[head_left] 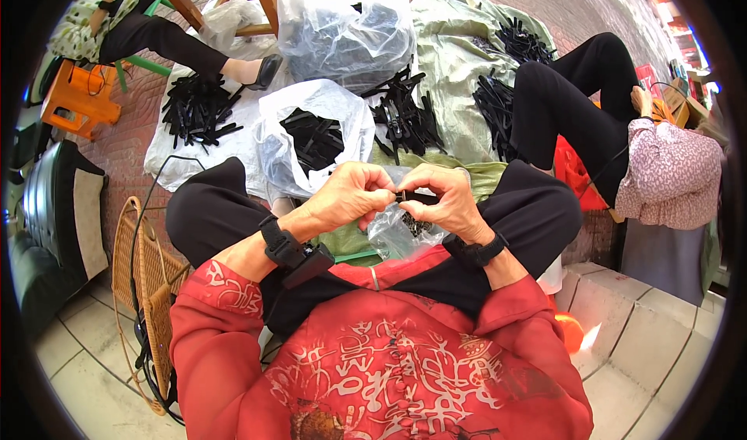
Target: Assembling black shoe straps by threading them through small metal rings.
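Note:
My left hand [350, 196] and my right hand [449, 200] meet above my lap, both closed in a pinch. Between their fingertips is a short black strap [420, 197], with a small shiny bit near the left fingers that is too small to make out. Just below my right hand, a clear plastic bag [387, 236] lies in my lap, holding many small metal-looking pieces [418, 226]. Beyond my left hand stands an open white plastic bag [356, 117] filled with black straps [311, 138]. Each of my wrists wears a black band.
Piles of black straps lie on the ground sheets at left [201, 109], centre [406, 117] and right [496, 113]. A large clear sack [346, 35] stands behind. People sit at upper left and right. A wicker chair [144, 300] stands at my left, an orange stool [82, 98] farther off.

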Demonstrator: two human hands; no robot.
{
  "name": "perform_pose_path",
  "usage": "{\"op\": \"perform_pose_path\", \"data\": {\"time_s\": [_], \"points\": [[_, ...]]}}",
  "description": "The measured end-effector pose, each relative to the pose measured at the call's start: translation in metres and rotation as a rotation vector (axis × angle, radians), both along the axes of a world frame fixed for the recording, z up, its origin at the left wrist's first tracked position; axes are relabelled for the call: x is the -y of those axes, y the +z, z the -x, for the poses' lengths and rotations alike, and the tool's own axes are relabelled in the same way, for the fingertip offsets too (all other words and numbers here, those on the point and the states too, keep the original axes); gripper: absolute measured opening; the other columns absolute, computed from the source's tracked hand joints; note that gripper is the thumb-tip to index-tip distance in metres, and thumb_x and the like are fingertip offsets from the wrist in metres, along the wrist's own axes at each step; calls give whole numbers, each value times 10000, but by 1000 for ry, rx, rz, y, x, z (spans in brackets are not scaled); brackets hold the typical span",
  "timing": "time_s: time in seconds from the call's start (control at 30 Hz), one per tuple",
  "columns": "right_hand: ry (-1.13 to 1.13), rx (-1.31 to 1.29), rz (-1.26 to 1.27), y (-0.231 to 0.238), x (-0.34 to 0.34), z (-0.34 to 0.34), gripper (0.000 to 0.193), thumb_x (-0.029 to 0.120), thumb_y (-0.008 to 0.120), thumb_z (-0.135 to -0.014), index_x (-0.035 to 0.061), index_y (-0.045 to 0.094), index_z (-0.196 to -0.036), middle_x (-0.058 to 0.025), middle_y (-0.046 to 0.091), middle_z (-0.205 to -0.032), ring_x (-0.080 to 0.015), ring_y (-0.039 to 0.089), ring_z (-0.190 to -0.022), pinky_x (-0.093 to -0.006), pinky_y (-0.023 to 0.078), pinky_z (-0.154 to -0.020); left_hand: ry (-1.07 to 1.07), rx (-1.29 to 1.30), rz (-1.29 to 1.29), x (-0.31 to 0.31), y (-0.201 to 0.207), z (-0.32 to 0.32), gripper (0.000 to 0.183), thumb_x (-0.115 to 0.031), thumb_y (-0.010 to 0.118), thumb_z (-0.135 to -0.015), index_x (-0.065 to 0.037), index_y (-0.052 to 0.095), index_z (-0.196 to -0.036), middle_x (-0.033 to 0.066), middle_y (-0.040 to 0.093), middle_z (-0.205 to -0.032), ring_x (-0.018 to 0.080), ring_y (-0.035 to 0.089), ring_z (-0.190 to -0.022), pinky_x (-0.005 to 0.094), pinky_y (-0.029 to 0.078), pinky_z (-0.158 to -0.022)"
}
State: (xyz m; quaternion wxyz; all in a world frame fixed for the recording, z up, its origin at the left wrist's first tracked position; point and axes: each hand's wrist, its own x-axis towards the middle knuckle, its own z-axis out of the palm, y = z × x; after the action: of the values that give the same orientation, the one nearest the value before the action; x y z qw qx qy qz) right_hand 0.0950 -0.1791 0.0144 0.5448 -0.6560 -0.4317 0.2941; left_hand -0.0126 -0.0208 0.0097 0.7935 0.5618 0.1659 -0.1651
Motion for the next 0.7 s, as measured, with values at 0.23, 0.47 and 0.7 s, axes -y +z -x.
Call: {"op": "perform_pose_path", "data": {"time_s": [0.23, 0.47, 0.7], "points": [[10, 189, -50, -5, -4, 2, 189, 31, 682, -606, -1, 602, -775, -68, 592, -722, -143, 571, -634, -238, 458, -576, -1, 21, -211, 0, 2, 0, 62, -37, 545, -759, 24, 551, -767, 28, 522, -571, 67, 467, -421, 206, 379, -360], [8, 310, -27, -7, -5, 7, 188, 46, 687, -615, 17, 611, -785, -78, 583, -731, -181, 584, -642, -251, 463, -572, 5, 52, -382, 4, -3, 1, 77, -48, 545, -746, 27, 565, -743, 31, 533, -555, 61, 486, -435, 203, 392, -362], [50, -497, 80, -13, 2, -2, 154, 31, 632, -718, -19, 604, -862, -39, 586, -767, -138, 589, -709, -230, 476, -600, 40, 105, -425, 11, -3, 0, 82, -64, 543, -766, 14, 570, -765, 14, 530, -551, 49, 475, -443, 197, 385, -376]]}}
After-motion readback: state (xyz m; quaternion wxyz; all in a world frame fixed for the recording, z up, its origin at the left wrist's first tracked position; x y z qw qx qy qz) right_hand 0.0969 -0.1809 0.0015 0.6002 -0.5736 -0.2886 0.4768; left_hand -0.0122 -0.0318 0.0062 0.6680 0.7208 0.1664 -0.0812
